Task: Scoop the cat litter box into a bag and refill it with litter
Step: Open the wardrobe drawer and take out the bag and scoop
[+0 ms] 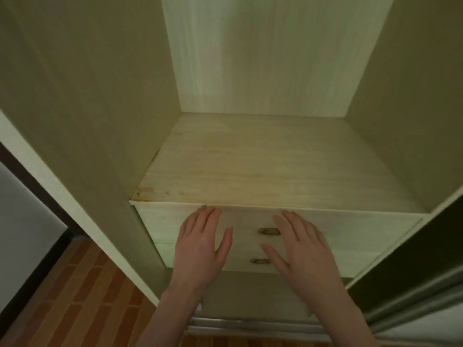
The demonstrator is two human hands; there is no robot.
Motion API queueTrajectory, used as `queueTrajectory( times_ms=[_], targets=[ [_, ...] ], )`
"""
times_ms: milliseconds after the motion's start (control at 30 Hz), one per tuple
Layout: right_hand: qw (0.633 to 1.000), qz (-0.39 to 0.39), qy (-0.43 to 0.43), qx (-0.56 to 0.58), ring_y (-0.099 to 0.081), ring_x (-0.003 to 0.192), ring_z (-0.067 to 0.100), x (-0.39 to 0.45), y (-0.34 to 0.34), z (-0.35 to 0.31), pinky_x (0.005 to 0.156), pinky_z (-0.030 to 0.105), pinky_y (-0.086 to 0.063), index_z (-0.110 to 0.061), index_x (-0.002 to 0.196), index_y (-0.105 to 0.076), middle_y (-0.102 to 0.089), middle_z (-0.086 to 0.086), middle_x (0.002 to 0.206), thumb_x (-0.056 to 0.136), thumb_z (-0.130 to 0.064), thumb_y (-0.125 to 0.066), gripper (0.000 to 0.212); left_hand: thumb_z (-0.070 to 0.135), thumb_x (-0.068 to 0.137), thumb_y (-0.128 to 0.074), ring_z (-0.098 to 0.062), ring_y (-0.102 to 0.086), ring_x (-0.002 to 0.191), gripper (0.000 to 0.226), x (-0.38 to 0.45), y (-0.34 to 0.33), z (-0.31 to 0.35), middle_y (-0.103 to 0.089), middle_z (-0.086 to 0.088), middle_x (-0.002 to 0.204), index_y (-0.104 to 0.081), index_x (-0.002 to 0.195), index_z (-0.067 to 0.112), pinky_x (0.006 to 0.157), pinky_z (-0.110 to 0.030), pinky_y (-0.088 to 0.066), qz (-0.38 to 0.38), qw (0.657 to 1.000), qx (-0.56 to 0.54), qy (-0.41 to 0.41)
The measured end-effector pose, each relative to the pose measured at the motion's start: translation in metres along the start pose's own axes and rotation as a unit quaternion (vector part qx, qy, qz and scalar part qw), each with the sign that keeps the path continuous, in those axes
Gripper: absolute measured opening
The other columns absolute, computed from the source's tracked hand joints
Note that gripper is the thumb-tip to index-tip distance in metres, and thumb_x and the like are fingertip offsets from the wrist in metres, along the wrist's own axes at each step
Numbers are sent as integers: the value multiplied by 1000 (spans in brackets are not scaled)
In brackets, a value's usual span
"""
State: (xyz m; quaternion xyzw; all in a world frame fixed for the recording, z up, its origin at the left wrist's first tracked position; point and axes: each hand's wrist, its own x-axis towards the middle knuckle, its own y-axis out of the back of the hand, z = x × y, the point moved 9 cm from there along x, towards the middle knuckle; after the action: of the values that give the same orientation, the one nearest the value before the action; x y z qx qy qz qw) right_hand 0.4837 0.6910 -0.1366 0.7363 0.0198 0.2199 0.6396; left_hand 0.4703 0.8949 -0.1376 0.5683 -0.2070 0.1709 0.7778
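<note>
Both forearms reach up from the bottom edge toward an open wardrobe. The left hand [200,242] lies flat, fingers straight and together, against the upper drawer front [160,221], its fingertips at the drawer's top edge. The right hand [304,246] is spread the same way on that front, just right of the upper drawer's metal handle [269,231], with its thumb stretching down toward the lower handle [260,260] on the lower drawer [323,259]. Neither hand curls round anything; both are flat and hold nothing.

Above the upper drawer front a bare wooden shelf [263,166] runs back to the wardrobe's rear panel, with a brownish stain at its front left corner. Below and left of the drawers is reddish plank flooring [82,296]; directly below them a metal sliding-door track [250,324] crosses the foot of the wardrobe.

No litter box, scoop, bag or litter is in view, so where they are cannot be told. My judgement is that the task is at its very start, in a hunt for supplies, perhaps a bag from a drawer. Whether the hands are pressing the drawer closed or about to open it cannot be told. Opening it would call for a hand to shift to the upper handle and hook its fingers behind it, then pull straight out.

No brand, label or writing can be read anywhere.
</note>
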Motion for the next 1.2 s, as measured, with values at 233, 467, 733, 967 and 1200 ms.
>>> queueTrajectory(
  times_ms=[233, 467, 733, 967, 1200],
  targets=[
    [999, 5, -51, 1, -49, 137, 23, -33, -20, -2, 111, 45, -44, -17, 147, -47, -51, 4, 149, 99, -65, -37, 68, 39, 99, -56, -24, -51, 135, 47, -15, -27, 5, -62, -6, 138, -61, 136, 11, 113, -40, -42, -12, 999, -28, -28],
    [989, -35, -118, 75, -46, 138, 20, -40, -65, 9, 113, 38, -39, -21, 150, -40, -46, 0, 153, 100, -65, -35, 67, 34, 99, -55, -25, -48, 138, 45, -15, -47, 18, -59, -9, 141, -59, 136, 9, 116, -46, -39, -7, 998, -39, -44],
    [690, -84, -404, 595, -55, 124, 19, -30, -144, 39, 111, 43, -44, -21, 151, -34, -49, 3, 147, 101, -38, -57, 58, 31, 98, -55, -28, -48, 138, 48, -5, -54, 25, -57, -10, 142, -56, 139, 7, 118, -47, -35, -16, 998, -6, -60],
    [451, 13, -484, 750, -64, 112, 18, -20, -175, 39, 85, 31, -48, -10, 138, -49, -62, 9, 132, 100, -18, -61, 40, 35, 99, -52, -26, -45, 141, 54, -6, -57, 25, -54, -9, 147, -50, 146, 9, 119, -49, -34, -45, 997, 29, -48],
    [488, 22, -485, 725, -66, 90, 14, -19, -176, 39, 71, 27, -50, -11, 118, -64, -67, 3, 102, 101, -27, -61, 24, 37, 100, -49, -27, -45, 142, 56, -6, -62, 34, -53, -9, 148, -48, 147, 8, 117, -49, -37, -66, 996, 40, -52]
  ],
)
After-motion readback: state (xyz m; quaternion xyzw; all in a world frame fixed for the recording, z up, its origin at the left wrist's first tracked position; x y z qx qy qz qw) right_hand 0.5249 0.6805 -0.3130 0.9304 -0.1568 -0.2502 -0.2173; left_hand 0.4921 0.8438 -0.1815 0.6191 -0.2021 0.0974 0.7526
